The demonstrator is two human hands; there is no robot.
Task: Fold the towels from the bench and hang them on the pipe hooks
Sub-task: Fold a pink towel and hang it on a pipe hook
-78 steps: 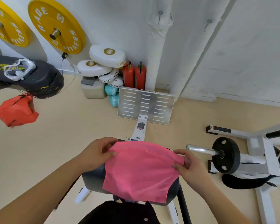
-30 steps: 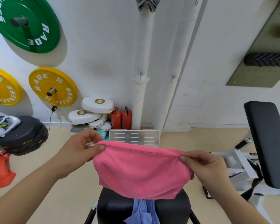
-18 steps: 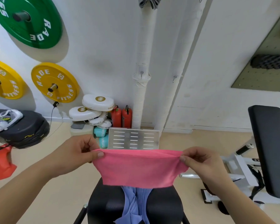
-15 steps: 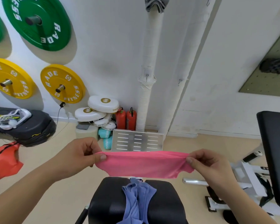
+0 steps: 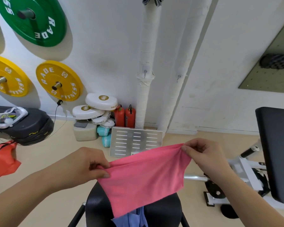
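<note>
Wall (image 5: 105, 46) fills the top half of the frame, white, with a green plate (image 5: 31, 18) at upper left and two wrapped pipes running down the centre, the left pipe (image 5: 145, 46) and the right pipe (image 5: 187, 46). At bottom centre sits the black bench (image 5: 95, 203), right under the hands. Over it hangs the pink towel (image 5: 144, 176), stretched in the air across the lower middle, its right end higher than its left and its lower edge draping toward the bench. A blue towel (image 5: 134, 218) lies on the bench, showing just below the pink one.

The left hand (image 5: 87, 164) pinches the pink towel's left top corner between thumb and curled fingers. The right hand (image 5: 205, 154) pinches the right corner the same way. Smallest are the left hook (image 5: 145, 73) and the right hook (image 5: 179, 77), one on each pipe at mid-height, both bare.

From where I stand the cloth looks skewed and a bit slack. If it is folded like that, the edges likely won't meet. If either pinch slips, it drops onto the blue towel or the floor. Those hooks are thin, so a lopsided bundle could slide straight off.
</note>
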